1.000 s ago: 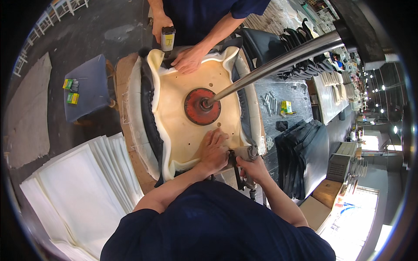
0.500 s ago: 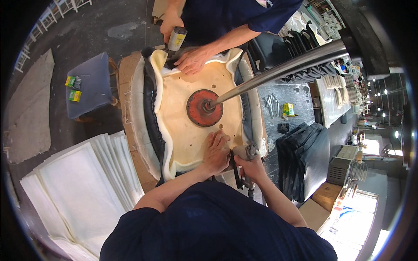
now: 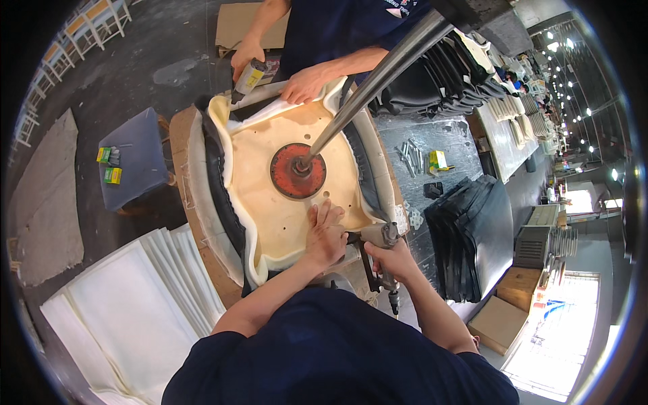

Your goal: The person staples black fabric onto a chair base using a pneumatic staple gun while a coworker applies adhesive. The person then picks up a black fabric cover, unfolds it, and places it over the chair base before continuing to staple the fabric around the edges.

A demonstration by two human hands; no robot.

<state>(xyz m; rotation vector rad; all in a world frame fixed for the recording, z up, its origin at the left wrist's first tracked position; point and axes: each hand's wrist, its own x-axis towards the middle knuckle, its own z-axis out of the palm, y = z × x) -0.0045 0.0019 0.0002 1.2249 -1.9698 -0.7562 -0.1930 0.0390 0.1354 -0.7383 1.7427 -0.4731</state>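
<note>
A cream wooden seat base (image 3: 283,209) lies upside down on a round stand, wrapped at its edges in white foam and black cover (image 3: 219,202). A red round press plate (image 3: 297,171) on a steel rod (image 3: 368,88) pins its middle. My left hand (image 3: 325,236) presses flat on the near edge of the wood. My right hand (image 3: 391,260) grips a pneumatic staple gun (image 3: 374,246) whose nose meets that same edge. Across the stand, another person's hands hold the far edge (image 3: 307,84) and a second staple gun (image 3: 246,77).
A stack of white foam sheets (image 3: 128,297) lies at the lower left. A grey stool (image 3: 131,158) with small green boxes stands to the left. Black seat covers (image 3: 472,236) are piled on the right bench, with bolts and a yellow box (image 3: 435,160) beyond.
The view has shifted, so the stand now sits further left and lower in the frame. My hands stay on the near edge; the other person's hands stay at the far edge.
</note>
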